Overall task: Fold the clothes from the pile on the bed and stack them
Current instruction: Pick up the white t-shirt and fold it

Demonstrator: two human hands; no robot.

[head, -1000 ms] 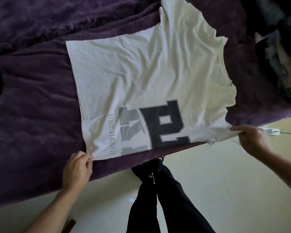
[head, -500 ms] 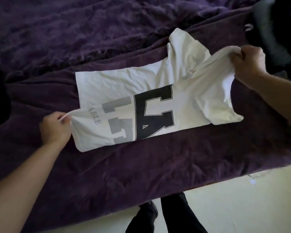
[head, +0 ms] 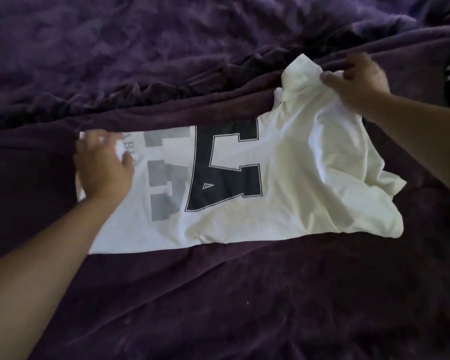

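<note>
While the white T-shirt [head: 283,178] is lying folded across the bed [head: 218,294], the left grip [head: 104,167] is pressing flat-fingered on its 9 o'clock end and the right grip [head: 356,81] is pinching its 2 o'clock corner.

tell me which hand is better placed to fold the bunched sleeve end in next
Right. The right hand pinches the bunched sleeve end of the white t-shirt, so it could probably lay it over. The left hand rests flat on the opposite hem end, better suited to pinning.
</note>
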